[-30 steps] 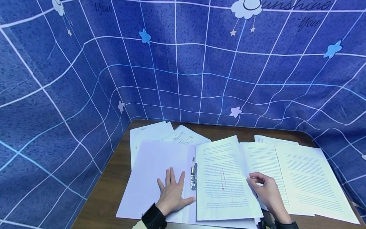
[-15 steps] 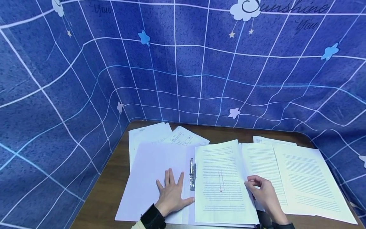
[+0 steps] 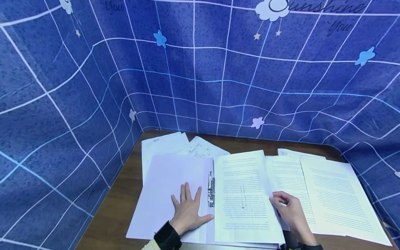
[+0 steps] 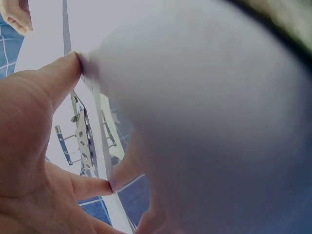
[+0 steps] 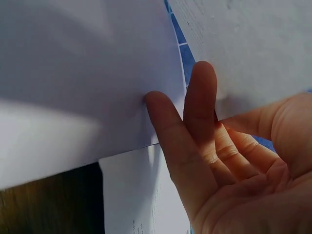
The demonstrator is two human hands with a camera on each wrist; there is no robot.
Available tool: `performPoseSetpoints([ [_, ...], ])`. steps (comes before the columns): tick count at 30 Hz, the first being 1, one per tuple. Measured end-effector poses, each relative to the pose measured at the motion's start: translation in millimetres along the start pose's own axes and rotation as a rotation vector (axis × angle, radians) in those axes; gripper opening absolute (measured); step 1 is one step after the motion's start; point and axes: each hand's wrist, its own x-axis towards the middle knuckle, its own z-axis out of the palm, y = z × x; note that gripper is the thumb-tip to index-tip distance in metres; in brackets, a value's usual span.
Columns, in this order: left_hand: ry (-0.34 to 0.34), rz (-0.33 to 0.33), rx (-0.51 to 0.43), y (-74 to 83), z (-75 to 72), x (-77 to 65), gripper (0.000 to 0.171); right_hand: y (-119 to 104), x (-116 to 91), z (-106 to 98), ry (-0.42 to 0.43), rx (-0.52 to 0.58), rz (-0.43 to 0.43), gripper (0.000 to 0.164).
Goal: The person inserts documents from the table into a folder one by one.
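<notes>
An open lilac ring binder (image 3: 175, 170) lies on the table, with a metal clip mechanism (image 3: 211, 194) along its spine. My left hand (image 3: 187, 212) presses flat on the binder's left cover, fingers spread and thumb reaching towards the spine. Printed sheets (image 3: 239, 173) cover the binder's right side, and the top one carries red marks near its middle. At their right edge my right hand (image 3: 290, 208) pinches the paper between thumb and fingers. In the right wrist view, the pinched sheet (image 5: 263, 53) rises from the thumb, while one fingertip touches the pale cover (image 5: 87, 87).
More printed pages (image 3: 340, 194) are spread to the right of the binder, with another sheet (image 3: 301, 153) behind them. Loose papers (image 3: 162, 144), one with a line drawing, stick out behind the left cover. A blue gridded curtain (image 3: 200, 69) surrounds the brown table (image 3: 109, 211).
The printed sheets have swung round slightly and settled lower, lying squarer over the binder's right side. The right hand keeps its pinch on their edge; the left hand stays in place.
</notes>
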Motion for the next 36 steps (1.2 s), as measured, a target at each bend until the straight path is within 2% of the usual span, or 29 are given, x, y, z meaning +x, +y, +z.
performPoseSetpoints([
  [8,0.002,-0.002,0.011,-0.2,1.1,1.5,0.114,1.0,-0.6,-0.9,-0.028,0.044,0.019,0.029],
  [25,0.023,0.016,0.016,-1.6,2.3,0.0,0.109,1.5,-0.7,7.7,-0.033,0.035,0.063,0.03],
  [30,0.034,0.019,0.021,-1.4,2.4,-0.7,0.109,2.9,-0.3,8.6,-0.035,0.033,0.04,0.03],
  [36,0.036,0.017,0.026,-0.8,2.0,-1.2,0.109,3.4,-1.1,9.1,-0.033,-0.021,0.008,0.033],
])
